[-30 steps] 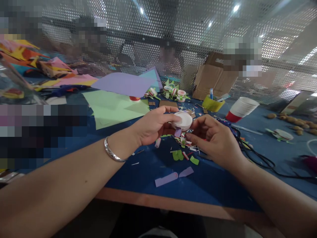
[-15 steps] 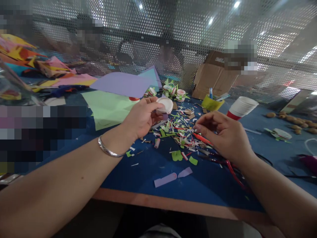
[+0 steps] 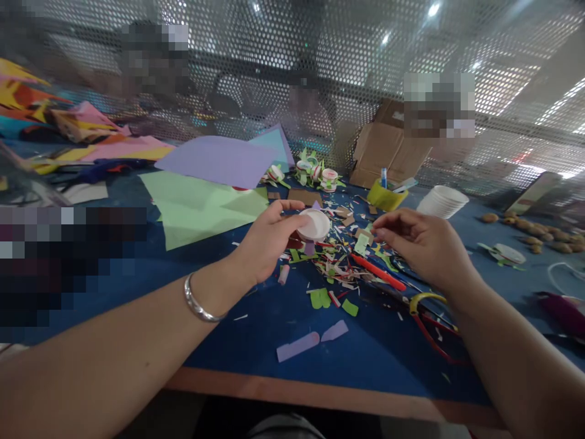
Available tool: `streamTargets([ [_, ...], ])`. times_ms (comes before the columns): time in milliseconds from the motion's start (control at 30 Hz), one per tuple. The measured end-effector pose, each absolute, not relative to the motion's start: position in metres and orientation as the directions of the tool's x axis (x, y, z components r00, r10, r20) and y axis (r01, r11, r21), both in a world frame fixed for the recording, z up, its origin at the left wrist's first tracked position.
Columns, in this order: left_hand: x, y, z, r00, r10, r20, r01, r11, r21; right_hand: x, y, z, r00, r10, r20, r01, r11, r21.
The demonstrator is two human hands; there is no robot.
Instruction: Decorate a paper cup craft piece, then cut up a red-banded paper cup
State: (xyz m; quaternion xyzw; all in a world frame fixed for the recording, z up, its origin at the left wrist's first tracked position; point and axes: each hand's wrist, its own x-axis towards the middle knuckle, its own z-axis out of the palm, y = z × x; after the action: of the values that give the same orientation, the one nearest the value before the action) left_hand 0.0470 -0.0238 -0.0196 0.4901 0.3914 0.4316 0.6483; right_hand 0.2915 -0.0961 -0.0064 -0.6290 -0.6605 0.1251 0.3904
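My left hand (image 3: 269,238) grips a cut-down white paper cup (image 3: 314,225) between thumb and fingers, its round open side tilted towards me. Purple paper pieces (image 3: 309,247) stick out from the cup's edge. My right hand (image 3: 414,244) hovers over the scraps with thumb and fingertips pinched; whatever they hold, if anything, is too small to make out. Close to those fingertips lies a pale green paper piece (image 3: 362,244). Below it are a red-orange pen-like stick (image 3: 378,272) and scissors with red and yellow handles (image 3: 427,305). Two purple paper strips (image 3: 298,346) lie nearer me.
Green and purple paper sheets (image 3: 205,210) lie at the left. Finished-looking cup pieces with green paper (image 3: 315,171) stand behind the scraps. A yellow holder (image 3: 386,196), stacked white paper cups (image 3: 442,202), a cardboard box (image 3: 388,149) and walnut-like brown lumps (image 3: 543,230) are farther right.
My left hand has lowered the cup and moved it slightly right, tilting its open side more into view. My right hand has shifted a little right, still pinched.
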Motion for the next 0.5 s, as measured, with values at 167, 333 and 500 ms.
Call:
streamTargets([
  [167, 0.047, -0.028, -0.021, 0.353, 0.930, -0.103, -0.178, 0.175, 0.968, 0.301, -0.088, -0.001, 0.054, 0.954, 0.294, 0.717, 0.168, -0.677],
  [333, 0.045, -0.031, -0.018, 0.356, 0.926, -0.125, -0.175, 0.198, 0.964, 0.304, -0.097, 0.021, 0.083, 0.951, 0.299, 0.740, 0.142, -0.657],
  [500, 0.045, -0.036, -0.018, 0.423, 0.897, -0.132, -0.194, 0.231, 0.953, 0.325, -0.115, 0.034, 0.091, 0.954, 0.285, 0.853, 0.073, -0.517],
])
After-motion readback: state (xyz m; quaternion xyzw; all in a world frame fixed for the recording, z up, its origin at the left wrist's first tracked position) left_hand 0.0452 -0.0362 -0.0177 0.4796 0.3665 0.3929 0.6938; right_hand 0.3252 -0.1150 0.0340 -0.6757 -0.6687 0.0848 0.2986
